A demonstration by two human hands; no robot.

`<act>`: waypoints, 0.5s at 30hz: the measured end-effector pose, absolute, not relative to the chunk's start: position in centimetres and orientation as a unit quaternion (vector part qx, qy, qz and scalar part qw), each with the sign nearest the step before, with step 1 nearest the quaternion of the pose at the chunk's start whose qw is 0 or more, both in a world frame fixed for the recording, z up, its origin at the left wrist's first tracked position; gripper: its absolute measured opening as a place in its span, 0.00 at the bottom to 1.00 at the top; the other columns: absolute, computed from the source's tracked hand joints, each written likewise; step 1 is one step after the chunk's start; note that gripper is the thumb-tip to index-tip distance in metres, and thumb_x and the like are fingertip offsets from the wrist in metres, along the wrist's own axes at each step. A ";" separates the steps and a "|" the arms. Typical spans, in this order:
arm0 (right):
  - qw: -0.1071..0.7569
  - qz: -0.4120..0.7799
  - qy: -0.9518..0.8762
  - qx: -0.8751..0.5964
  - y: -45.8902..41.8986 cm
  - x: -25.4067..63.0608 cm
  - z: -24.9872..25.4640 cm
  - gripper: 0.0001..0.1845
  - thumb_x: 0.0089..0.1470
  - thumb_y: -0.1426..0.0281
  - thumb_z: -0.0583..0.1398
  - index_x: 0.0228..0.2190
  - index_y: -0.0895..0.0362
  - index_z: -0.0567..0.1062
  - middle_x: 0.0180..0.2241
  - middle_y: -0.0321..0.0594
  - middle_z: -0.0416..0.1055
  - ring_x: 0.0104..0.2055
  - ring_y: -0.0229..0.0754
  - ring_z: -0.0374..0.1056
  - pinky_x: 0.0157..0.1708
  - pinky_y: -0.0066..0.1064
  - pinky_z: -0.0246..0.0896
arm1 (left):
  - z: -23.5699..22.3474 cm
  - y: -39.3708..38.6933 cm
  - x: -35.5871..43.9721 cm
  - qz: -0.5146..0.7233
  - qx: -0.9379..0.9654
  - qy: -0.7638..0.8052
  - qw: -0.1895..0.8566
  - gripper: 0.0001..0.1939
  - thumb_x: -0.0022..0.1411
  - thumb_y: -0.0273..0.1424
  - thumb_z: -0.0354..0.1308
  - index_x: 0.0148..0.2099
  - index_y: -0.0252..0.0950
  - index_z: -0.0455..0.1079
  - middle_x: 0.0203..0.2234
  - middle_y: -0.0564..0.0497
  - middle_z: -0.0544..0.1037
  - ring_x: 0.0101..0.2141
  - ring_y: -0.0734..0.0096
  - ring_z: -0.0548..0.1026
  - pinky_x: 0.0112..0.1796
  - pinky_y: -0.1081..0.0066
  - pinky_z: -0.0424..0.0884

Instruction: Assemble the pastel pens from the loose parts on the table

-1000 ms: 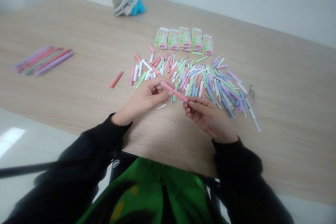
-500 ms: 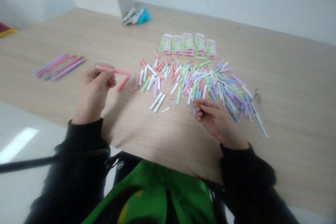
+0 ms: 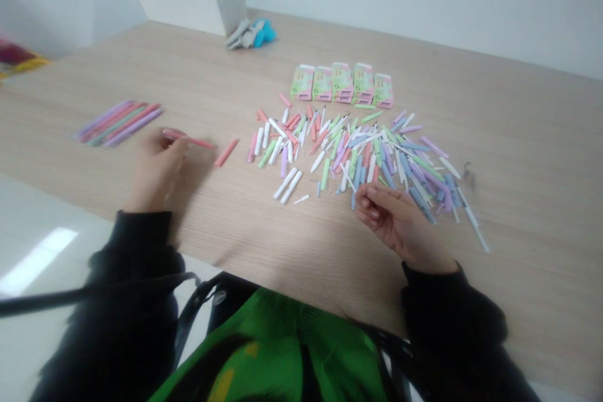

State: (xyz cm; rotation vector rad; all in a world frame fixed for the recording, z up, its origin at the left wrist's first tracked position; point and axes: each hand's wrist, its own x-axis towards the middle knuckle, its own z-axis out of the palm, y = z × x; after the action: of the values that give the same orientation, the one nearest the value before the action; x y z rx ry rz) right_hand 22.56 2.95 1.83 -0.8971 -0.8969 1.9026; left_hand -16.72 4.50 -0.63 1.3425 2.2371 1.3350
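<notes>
My left hand (image 3: 157, 166), somewhat blurred, pinches a slim red pen (image 3: 198, 142) over the left part of the table. A short red pen piece (image 3: 227, 152) lies just right of that pen's tip. Farther left, several purple, red and green pens (image 3: 120, 122) lie side by side in a row. My right hand (image 3: 396, 217) is at the front edge of a pile of pen parts (image 3: 372, 151), thumb and fingers pressed together. A thin white stick (image 3: 347, 177) meets its fingertips; I cannot tell whether they grip it.
Small green and pink boxes (image 3: 342, 81) stand in a row behind the pile. Two white pen pieces (image 3: 288, 185) lie in front of it. At the back left are a white box (image 3: 183, 3) and grey and blue gloves (image 3: 252, 33). The table's front edge is close to my body.
My left hand has moved left and down with the red pen, away from the short red piece on the table. My right hand has drawn slightly back from the pile. The view has shifted a little.
</notes>
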 end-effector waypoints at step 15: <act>0.432 0.759 -0.346 -0.343 2.8 22.7 1.9 0.05 0.50 0.73 0.65 0.28 0.61 0.82 0.22 0.33 0.60 0.22 0.28 0.49 0.21 0.21 0.47 | -2.6 5.0 -17.2 0.248 0.538 0.804 0.047 0.20 0.60 0.44 0.59 0.46 0.34 0.73 0.38 0.42 0.73 0.49 0.50 0.70 0.51 0.56 0.67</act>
State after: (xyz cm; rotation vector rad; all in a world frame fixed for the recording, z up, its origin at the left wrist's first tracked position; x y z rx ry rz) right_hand 22.70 2.76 1.93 -0.8548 -0.8618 1.8918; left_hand -17.24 4.99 -2.55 1.6430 2.4533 0.7554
